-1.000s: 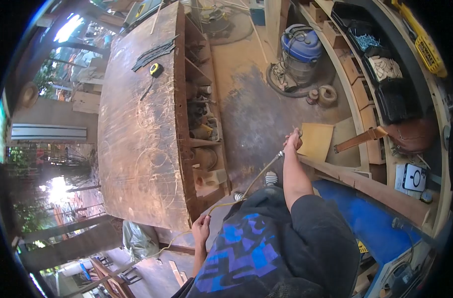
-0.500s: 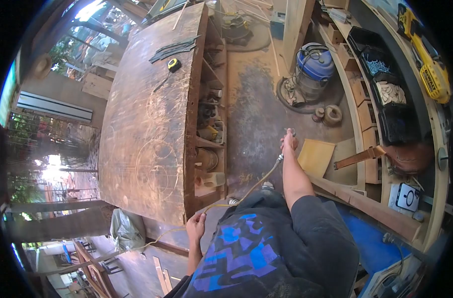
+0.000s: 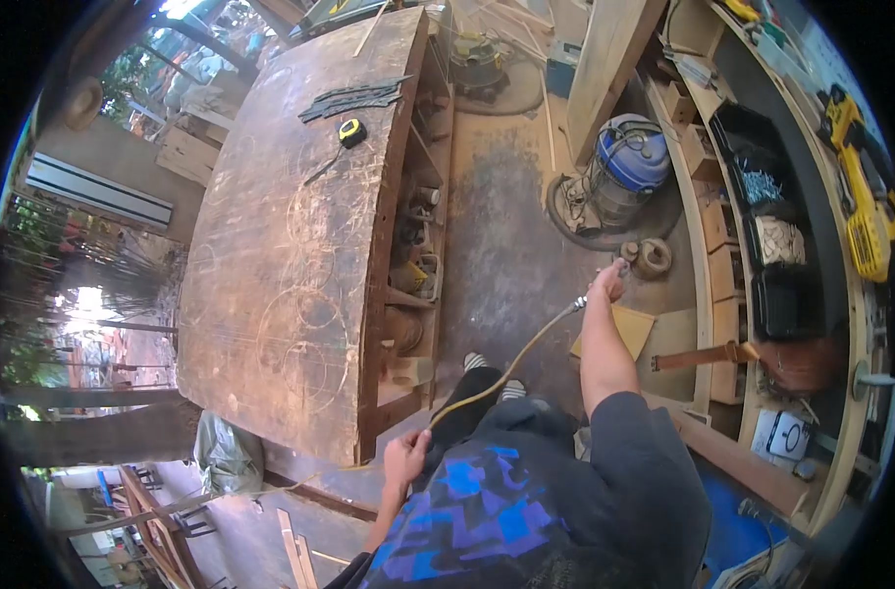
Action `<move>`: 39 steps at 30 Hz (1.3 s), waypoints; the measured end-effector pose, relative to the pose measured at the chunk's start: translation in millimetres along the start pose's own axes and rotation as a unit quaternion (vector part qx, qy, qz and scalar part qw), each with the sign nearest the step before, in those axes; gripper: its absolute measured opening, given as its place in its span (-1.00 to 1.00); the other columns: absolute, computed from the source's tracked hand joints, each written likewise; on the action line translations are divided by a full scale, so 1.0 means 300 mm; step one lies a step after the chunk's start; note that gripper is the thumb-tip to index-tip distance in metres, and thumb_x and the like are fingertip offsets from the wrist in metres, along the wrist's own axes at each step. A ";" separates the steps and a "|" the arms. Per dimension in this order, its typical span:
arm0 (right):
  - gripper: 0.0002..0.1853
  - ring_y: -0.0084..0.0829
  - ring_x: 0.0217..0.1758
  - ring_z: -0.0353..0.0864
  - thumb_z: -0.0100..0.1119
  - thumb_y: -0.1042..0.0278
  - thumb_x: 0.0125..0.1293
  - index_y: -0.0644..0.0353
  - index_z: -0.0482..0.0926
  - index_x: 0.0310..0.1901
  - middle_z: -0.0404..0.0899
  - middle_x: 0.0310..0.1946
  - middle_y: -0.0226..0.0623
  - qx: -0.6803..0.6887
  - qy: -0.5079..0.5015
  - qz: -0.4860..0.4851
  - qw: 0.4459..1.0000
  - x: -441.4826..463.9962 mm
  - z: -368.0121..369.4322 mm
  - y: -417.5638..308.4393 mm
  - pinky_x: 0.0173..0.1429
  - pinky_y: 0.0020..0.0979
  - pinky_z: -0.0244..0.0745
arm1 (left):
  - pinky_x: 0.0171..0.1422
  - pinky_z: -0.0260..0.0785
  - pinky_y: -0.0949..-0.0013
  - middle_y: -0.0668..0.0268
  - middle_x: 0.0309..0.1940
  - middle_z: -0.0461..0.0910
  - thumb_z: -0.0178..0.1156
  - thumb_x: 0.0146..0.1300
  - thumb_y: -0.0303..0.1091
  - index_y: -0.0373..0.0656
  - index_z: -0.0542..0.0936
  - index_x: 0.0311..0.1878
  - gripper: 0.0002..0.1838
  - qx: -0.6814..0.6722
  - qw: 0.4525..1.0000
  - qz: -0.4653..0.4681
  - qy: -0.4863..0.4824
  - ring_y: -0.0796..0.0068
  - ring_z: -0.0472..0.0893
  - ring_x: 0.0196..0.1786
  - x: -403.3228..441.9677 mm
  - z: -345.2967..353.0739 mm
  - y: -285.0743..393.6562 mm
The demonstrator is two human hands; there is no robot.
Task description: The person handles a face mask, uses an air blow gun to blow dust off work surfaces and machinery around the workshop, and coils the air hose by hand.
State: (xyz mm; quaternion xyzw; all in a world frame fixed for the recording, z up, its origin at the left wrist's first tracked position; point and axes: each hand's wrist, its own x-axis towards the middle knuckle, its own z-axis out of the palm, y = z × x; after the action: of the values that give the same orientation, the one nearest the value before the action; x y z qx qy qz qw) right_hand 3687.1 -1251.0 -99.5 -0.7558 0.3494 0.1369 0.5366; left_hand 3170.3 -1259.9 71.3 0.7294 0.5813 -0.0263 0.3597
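My right hand [image 3: 606, 283] is stretched out over the floor, its fingers closed round an air blow gun that is mostly hidden by the hand. A metal coupling [image 3: 579, 303] shows below the fist and joins it to a yellowish air hose [image 3: 511, 365]. The hose sags back past my legs to my left hand [image 3: 406, 457], which grips it near the workbench corner. From there it runs away to the lower left. Just beyond my right hand stand a shop vacuum [image 3: 628, 162] with a blue top and a brown ring-shaped object [image 3: 654, 258].
To the left is a large worn wooden workbench [image 3: 261, 245] with a tape measure [image 3: 350, 133] and dark strips [image 3: 354, 98] on it. A shelf on the right holds black bins [image 3: 787, 294], a yellow power tool [image 3: 865, 226] and a leather strap [image 3: 698, 358]. Sawdust lies on the floor [image 3: 492, 236].
My right hand has moved right and slightly closer to the vacuum, drawing the hose along. My left hand has shifted right, still gripping the hose. The view has turned, and one foot has stepped forward.
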 end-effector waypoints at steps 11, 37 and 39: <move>-0.40 -0.42 -0.76 0.39 0.05 -0.26 0.34 0.23 0.50 -0.49 0.55 -0.64 -0.27 0.055 -0.129 0.034 0.990 -0.042 0.357 -0.097 -0.67 -0.36 0.28 | -0.27 0.45 0.20 0.14 -0.57 0.63 0.11 0.31 0.08 -0.20 0.69 -0.38 -0.52 -0.049 0.994 -0.054 -0.079 0.18 0.67 -0.40 0.421 -0.087 0.015; -0.24 0.20 -0.01 0.59 -0.03 -0.32 0.33 0.43 0.65 -0.10 0.61 -0.15 0.30 -0.177 0.047 -0.103 0.978 0.193 1.050 -0.619 0.10 0.02 0.43 | -0.12 0.41 0.07 0.01 -0.44 0.61 -0.12 0.44 0.11 -0.21 0.60 -0.29 -0.46 -0.031 0.984 -0.098 -0.147 -0.05 0.63 -0.24 1.132 0.232 0.752; -0.24 0.19 -0.02 0.59 -0.02 -0.33 0.32 0.44 0.65 -0.13 0.61 -0.17 0.32 -0.193 0.048 -0.104 0.974 0.295 1.113 -0.592 0.09 0.02 0.44 | -0.11 0.40 0.03 -0.01 -0.41 0.62 -0.13 0.44 0.11 -0.20 0.61 -0.27 -0.45 -0.015 0.986 -0.097 -0.137 -0.08 0.62 -0.20 1.174 0.278 0.762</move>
State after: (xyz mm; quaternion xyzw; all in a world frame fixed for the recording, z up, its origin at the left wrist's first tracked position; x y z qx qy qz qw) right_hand 3926.6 -949.8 -153.1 -0.8832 0.2608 0.1085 0.3744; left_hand 3513.7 -1029.2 -38.1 0.6535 0.5948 -0.1525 0.4425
